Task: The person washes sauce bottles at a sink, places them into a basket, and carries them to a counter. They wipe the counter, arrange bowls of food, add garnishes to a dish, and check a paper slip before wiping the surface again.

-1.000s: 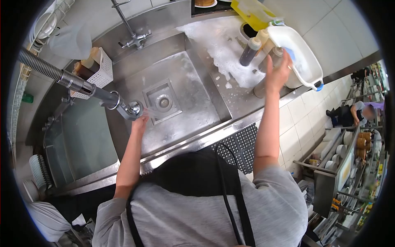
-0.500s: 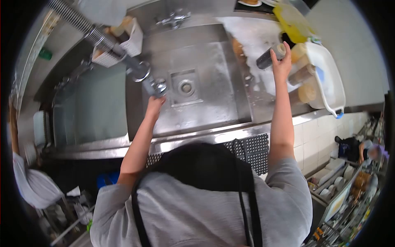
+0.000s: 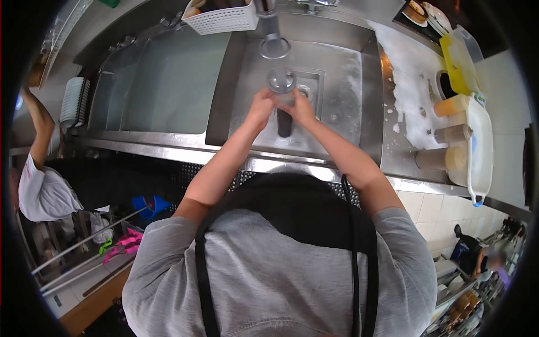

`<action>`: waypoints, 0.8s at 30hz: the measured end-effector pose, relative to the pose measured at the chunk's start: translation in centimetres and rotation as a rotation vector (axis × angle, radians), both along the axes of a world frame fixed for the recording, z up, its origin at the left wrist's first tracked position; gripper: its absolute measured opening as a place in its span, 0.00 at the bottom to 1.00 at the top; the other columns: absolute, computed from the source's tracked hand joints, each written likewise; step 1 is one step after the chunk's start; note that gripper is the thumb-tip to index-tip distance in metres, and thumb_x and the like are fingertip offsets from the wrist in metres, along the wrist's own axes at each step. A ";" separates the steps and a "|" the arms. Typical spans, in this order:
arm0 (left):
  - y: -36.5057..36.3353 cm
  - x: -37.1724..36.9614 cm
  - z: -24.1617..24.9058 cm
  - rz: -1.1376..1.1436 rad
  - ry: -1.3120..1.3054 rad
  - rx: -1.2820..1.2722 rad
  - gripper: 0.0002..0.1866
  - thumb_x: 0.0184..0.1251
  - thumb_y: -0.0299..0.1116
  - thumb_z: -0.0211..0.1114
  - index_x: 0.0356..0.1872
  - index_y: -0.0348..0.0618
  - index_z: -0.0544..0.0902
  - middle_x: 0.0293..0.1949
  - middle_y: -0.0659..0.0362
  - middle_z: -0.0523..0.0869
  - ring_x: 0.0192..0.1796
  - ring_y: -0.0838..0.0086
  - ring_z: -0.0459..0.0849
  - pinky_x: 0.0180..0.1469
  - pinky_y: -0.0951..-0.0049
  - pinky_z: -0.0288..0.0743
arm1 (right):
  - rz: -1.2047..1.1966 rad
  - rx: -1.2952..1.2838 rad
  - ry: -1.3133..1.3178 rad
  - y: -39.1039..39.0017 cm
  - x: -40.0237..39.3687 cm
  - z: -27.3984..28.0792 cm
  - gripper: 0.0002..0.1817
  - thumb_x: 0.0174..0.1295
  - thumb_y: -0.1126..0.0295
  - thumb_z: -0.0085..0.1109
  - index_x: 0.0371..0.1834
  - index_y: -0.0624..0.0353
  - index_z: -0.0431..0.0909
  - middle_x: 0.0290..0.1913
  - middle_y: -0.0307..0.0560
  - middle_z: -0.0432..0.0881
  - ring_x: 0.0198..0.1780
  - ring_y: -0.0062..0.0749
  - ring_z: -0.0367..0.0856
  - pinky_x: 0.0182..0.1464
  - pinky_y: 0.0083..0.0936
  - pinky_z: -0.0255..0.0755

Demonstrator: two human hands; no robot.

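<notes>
Over the sink basin, my two hands are close together. My left hand is closed at the pre-rinse spray head, its fingers partly hidden under the round nozzle. My right hand grips a dark bottle just below the spray head, fingers wrapped round its upper end. The bottle's lower end points toward me, and its top is hidden by the nozzle and my fingers. Behind the hands lies the drain recess.
Left of the basin is a second sink full of cloudy water. Several bottles lie beside a white tub on the foamy right counter. A white basket stands at the back. Another person's arm shows at far left.
My right hand has brought the dark bottle from the right counter to the sink, under the spray head. The spray head and my left hand are now beside it. The view has shifted left.
</notes>
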State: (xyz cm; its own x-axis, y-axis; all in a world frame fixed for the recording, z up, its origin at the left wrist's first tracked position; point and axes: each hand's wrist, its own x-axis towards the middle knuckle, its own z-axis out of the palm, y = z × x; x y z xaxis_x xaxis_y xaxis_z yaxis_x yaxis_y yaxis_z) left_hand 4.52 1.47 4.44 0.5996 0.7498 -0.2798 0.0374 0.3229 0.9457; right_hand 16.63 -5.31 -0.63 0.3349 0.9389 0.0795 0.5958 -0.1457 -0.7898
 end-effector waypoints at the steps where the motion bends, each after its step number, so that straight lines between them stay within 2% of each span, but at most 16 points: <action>1: -0.2 0.0 0.4 0.009 -0.064 0.013 0.13 0.55 0.22 0.53 0.43 0.34 0.73 0.40 0.61 0.76 0.43 0.80 0.70 0.47 0.80 0.62 | -0.058 0.040 0.052 0.6 0.0 0.4 0.37 0.42 0.63 0.68 0.57 0.56 0.61 0.47 0.55 0.75 0.42 0.48 0.76 0.40 0.36 0.68; 2: -0.3 0.1 0.9 0.019 -0.065 0.012 0.13 0.55 0.22 0.53 0.43 0.34 0.73 0.40 0.61 0.76 0.43 0.80 0.70 0.47 0.80 0.62 | -0.118 0.079 0.103 1.1 0.0 0.7 0.37 0.42 0.64 0.67 0.57 0.57 0.60 0.47 0.56 0.75 0.44 0.49 0.76 0.41 0.38 0.68; 3: -0.4 0.3 1.3 0.022 -0.060 0.003 0.13 0.55 0.21 0.53 0.43 0.34 0.73 0.39 0.61 0.76 0.43 0.80 0.70 0.46 0.80 0.62 | -0.171 0.081 0.155 1.4 0.1 0.7 0.35 0.43 0.69 0.65 0.56 0.56 0.60 0.44 0.56 0.75 0.44 0.45 0.76 0.41 0.35 0.69; 4: -0.4 0.4 1.5 0.021 -0.056 -0.006 0.12 0.55 0.21 0.53 0.42 0.34 0.74 0.38 0.61 0.76 0.42 0.80 0.70 0.45 0.80 0.63 | -0.167 0.080 0.153 1.8 0.6 0.3 0.35 0.43 0.69 0.65 0.56 0.56 0.60 0.44 0.56 0.75 0.44 0.45 0.76 0.41 0.35 0.69; 6: -0.2 0.5 1.5 0.036 -0.012 -0.030 0.13 0.55 0.21 0.53 0.43 0.34 0.73 0.38 0.61 0.76 0.42 0.80 0.70 0.45 0.80 0.63 | -0.187 0.279 0.117 2.3 1.9 -0.9 0.33 0.42 0.76 0.64 0.55 0.55 0.60 0.42 0.52 0.75 0.42 0.37 0.76 0.39 0.29 0.70; 7: 0.0 0.6 1.3 0.046 0.033 -0.053 0.13 0.55 0.20 0.52 0.43 0.34 0.73 0.38 0.60 0.77 0.43 0.80 0.71 0.45 0.81 0.63 | -0.177 0.349 0.133 2.4 2.6 -0.4 0.32 0.42 0.79 0.64 0.53 0.54 0.61 0.43 0.47 0.74 0.40 0.29 0.74 0.37 0.22 0.70; 11: 0.5 1.0 -1.2 0.005 0.035 -0.060 0.14 0.55 0.20 0.53 0.45 0.34 0.72 0.42 0.57 0.76 0.47 0.76 0.72 0.49 0.79 0.65 | -0.211 0.395 0.208 1.5 4.8 2.3 0.32 0.44 0.76 0.65 0.54 0.53 0.61 0.44 0.44 0.73 0.39 0.24 0.73 0.35 0.20 0.69; 13: 0.0 1.3 -2.0 0.012 -0.104 -0.138 0.16 0.55 0.22 0.54 0.47 0.32 0.70 0.46 0.54 0.75 0.53 0.71 0.71 0.55 0.76 0.63 | -0.284 0.335 0.275 0.2 5.5 4.2 0.29 0.44 0.67 0.67 0.51 0.54 0.65 0.48 0.50 0.75 0.43 0.39 0.75 0.45 0.29 0.69; 14: -0.4 1.3 -2.5 -0.012 -0.108 -0.141 0.16 0.55 0.22 0.54 0.47 0.32 0.70 0.46 0.54 0.75 0.53 0.71 0.71 0.55 0.76 0.63 | -0.306 0.338 0.266 -0.5 5.8 4.6 0.29 0.44 0.67 0.67 0.51 0.54 0.65 0.48 0.50 0.75 0.43 0.39 0.75 0.45 0.29 0.69; 16: -1.4 2.2 -2.9 -0.019 -0.006 -0.126 0.22 0.54 0.25 0.59 0.51 0.32 0.67 0.50 0.54 0.73 0.56 0.68 0.70 0.59 0.73 0.61 | -0.250 0.356 0.070 -2.2 6.9 5.9 0.31 0.45 0.68 0.68 0.53 0.53 0.64 0.38 0.42 0.75 0.36 0.21 0.72 0.33 0.18 0.68; 17: -2.3 3.0 -2.3 -0.075 -0.023 -0.129 0.22 0.54 0.25 0.59 0.51 0.32 0.67 0.50 0.54 0.73 0.56 0.68 0.70 0.59 0.73 0.61 | -0.194 0.371 0.033 -3.6 7.1 7.4 0.31 0.45 0.66 0.68 0.54 0.53 0.65 0.38 0.41 0.77 0.33 0.21 0.72 0.32 0.19 0.68; 19: -4.1 4.6 -1.0 -0.146 0.070 0.299 0.33 0.46 0.30 0.67 0.56 0.38 0.64 0.48 0.56 0.73 0.51 0.70 0.72 0.54 0.73 0.64 | -0.067 0.371 -0.015 -6.5 7.1 10.2 0.33 0.44 0.63 0.67 0.56 0.52 0.65 0.45 0.43 0.77 0.38 0.26 0.75 0.37 0.23 0.69; 21: -5.3 6.0 0.6 -0.300 0.032 0.318 0.34 0.44 0.31 0.69 0.55 0.39 0.65 0.48 0.56 0.74 0.51 0.71 0.73 0.53 0.72 0.65 | 0.039 0.328 0.082 -8.4 6.8 11.1 0.34 0.44 0.61 0.67 0.57 0.50 0.65 0.51 0.44 0.74 0.48 0.31 0.74 0.47 0.27 0.68; 22: -5.6 6.4 1.1 -0.396 0.024 0.342 0.36 0.41 0.32 0.71 0.55 0.41 0.65 0.47 0.57 0.74 0.50 0.71 0.73 0.52 0.72 0.66 | 0.007 0.327 0.063 -9.2 6.4 11.2 0.34 0.44 0.61 0.67 0.57 0.50 0.65 0.51 0.44 0.74 0.48 0.31 0.74 0.47 0.27 0.68; 24: -6.1 7.0 0.4 -0.442 -0.047 0.355 0.33 0.41 0.32 0.71 0.51 0.40 0.67 0.45 0.57 0.75 0.48 0.72 0.75 0.50 0.71 0.68 | 0.124 0.239 0.069 -10.4 6.2 11.0 0.36 0.44 0.60 0.67 0.58 0.54 0.63 0.56 0.48 0.69 0.58 0.35 0.67 0.57 0.31 0.61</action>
